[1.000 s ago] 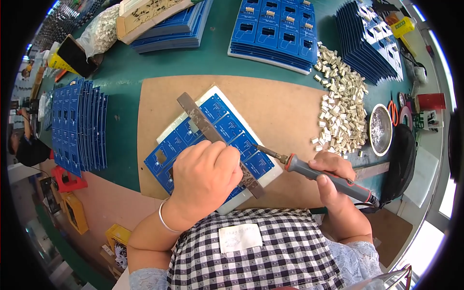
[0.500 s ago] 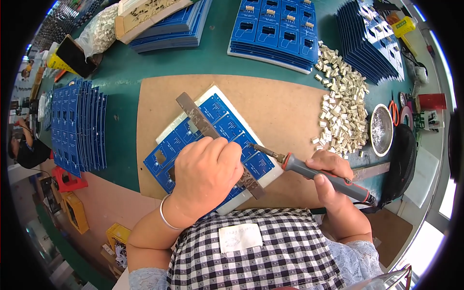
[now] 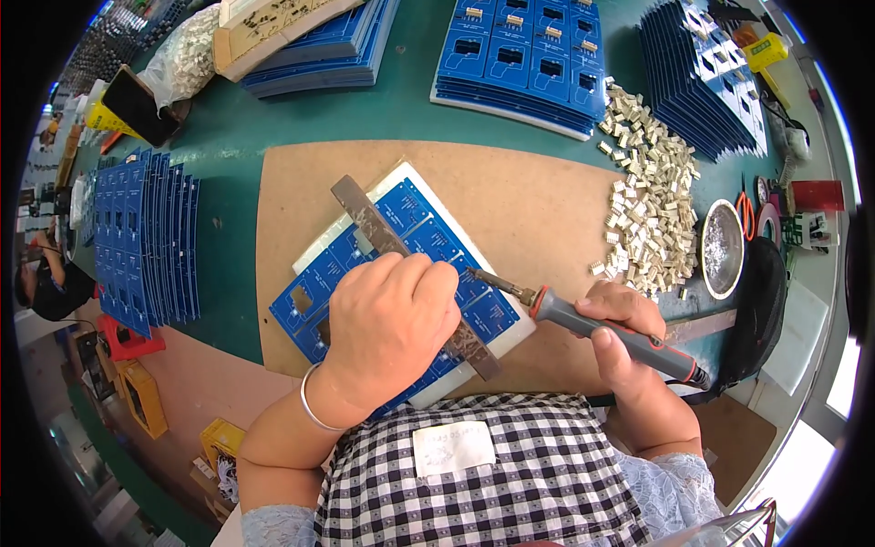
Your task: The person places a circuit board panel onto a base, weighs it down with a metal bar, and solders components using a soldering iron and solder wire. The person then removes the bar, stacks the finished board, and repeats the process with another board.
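Observation:
A blue circuit board panel (image 3: 419, 211) lies slanted on a white backing (image 3: 407, 170) in front of me. Across it runs a flat, dark metal bar (image 3: 365, 211). My left hand (image 3: 392, 314) is closed over the middle of the bar, its fingertips hidden under the fist. A soldering iron (image 3: 592, 325) with a grey and red handle is held in my right hand (image 3: 624, 328), thumb and fingers round the grip. The iron's tip touches or hovers just over the board, right of my left knuckles; which, I cannot tell.
Brown work sheet (image 3: 538, 210) on a green table (image 3: 228, 264). White connectors (image 3: 652, 201) are heaped right, beside a metal bowl (image 3: 722, 246) and orange scissors (image 3: 747, 214). Board stacks stand left (image 3: 146, 242), back (image 3: 519, 64) and back right (image 3: 702, 82). A person (image 3: 50, 283) sits far left.
Hardly anything differs. The iron's tip has shifted a touch to the left over the board, and the surroundings sit slightly differently in view; both hands keep their grip.

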A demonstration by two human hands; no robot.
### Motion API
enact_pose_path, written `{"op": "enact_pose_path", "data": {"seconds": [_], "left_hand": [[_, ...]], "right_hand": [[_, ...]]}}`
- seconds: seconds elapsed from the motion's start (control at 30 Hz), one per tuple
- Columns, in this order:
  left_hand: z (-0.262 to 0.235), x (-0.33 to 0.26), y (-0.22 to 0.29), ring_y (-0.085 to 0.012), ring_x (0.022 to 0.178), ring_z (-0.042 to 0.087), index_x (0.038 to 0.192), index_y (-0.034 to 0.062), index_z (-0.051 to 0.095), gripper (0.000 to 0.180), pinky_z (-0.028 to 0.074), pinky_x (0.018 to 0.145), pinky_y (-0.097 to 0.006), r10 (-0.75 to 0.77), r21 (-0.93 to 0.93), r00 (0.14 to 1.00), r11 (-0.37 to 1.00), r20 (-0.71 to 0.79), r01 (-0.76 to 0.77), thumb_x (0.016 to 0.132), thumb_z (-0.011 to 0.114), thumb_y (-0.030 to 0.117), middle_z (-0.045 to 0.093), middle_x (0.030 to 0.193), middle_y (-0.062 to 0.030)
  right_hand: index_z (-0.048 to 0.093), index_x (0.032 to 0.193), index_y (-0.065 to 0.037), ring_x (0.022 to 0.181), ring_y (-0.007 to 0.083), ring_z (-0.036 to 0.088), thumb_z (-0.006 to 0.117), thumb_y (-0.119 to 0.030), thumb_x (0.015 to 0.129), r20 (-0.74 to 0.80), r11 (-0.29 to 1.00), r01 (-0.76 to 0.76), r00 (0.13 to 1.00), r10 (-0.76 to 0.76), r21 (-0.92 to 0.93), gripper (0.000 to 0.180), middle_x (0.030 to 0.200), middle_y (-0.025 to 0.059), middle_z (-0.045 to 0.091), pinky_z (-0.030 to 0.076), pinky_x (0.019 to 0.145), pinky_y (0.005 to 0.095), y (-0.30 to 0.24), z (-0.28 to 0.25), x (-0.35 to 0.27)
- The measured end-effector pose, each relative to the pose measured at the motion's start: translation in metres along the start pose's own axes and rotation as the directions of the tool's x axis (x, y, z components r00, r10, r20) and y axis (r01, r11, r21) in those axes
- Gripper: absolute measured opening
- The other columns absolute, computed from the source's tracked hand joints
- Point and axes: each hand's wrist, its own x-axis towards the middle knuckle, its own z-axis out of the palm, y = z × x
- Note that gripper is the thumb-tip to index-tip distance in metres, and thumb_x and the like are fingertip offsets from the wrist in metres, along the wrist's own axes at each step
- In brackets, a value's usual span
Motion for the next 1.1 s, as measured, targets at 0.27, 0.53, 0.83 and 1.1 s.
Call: {"op": "enact_pose_path", "data": {"seconds": [0.27, 0.53, 0.83, 1.1], "left_hand": [[-0.015, -0.001, 0.002, -0.0202, 0.054, 0.049, 0.076, 0.0098, 0.058, 0.016, 0.038, 0.057, -0.033, 0.001, 0.046, 1.0, 0.999, -0.015, 0.0, 0.068, 0.069, 0.001, 0.049, 0.06, -0.0034], [-0.011, -0.016, 0.009, -0.0213, 0.059, 0.05, 0.074, 0.009, 0.052, 0.019, 0.038, 0.066, -0.035, -0.061, -0.14, 0.998, 0.989, -0.034, 0.056, 0.067, 0.067, 0.0, 0.048, 0.06, -0.0029], [-0.008, -0.02, 0.016, -0.0227, 0.059, 0.052, 0.075, 0.0082, 0.051, 0.023, 0.04, 0.067, -0.035, -0.009, -0.097, 0.998, 0.995, 0.059, 0.015, 0.063, 0.066, -0.005, 0.054, 0.063, -0.0043], [-0.005, -0.017, 0.017, -0.0227, 0.058, 0.052, 0.073, 0.0081, 0.05, 0.023, 0.039, 0.065, -0.034, 0.018, -0.109, 0.998, 0.994, 0.064, -0.011, 0.064, 0.065, -0.006, 0.052, 0.061, -0.0045]], "right_hand": [[0.064, 0.092, 0.002, 0.056, 0.0217, 0.057, 0.063, -0.018, 0.08, -0.046, 1.0, -0.02, 0.999, 0.021, 0.016, 0.023, 0.069, 0.0126, 0.062, 0.045, 0.053, 0.0313, 0.0, 0.003, -0.001], [0.062, 0.091, 0.002, 0.056, 0.0207, 0.056, 0.062, -0.021, 0.082, -0.044, 0.999, -0.018, 0.999, 0.02, 0.04, 0.024, 0.067, 0.0121, 0.061, 0.043, 0.052, 0.0306, -0.008, -0.008, -0.012], [0.063, 0.09, 0.002, 0.057, 0.0215, 0.058, 0.065, -0.022, 0.083, -0.021, 1.0, -0.008, 1.0, 0.009, 0.02, 0.025, 0.067, 0.0125, 0.061, 0.044, 0.052, 0.031, -0.008, -0.005, -0.022], [0.063, 0.09, 0.002, 0.057, 0.022, 0.058, 0.064, -0.02, 0.082, -0.006, 1.0, 0.012, 1.0, -0.012, -0.003, 0.023, 0.067, 0.0124, 0.061, 0.045, 0.052, 0.0309, -0.006, -0.004, -0.021]]}}
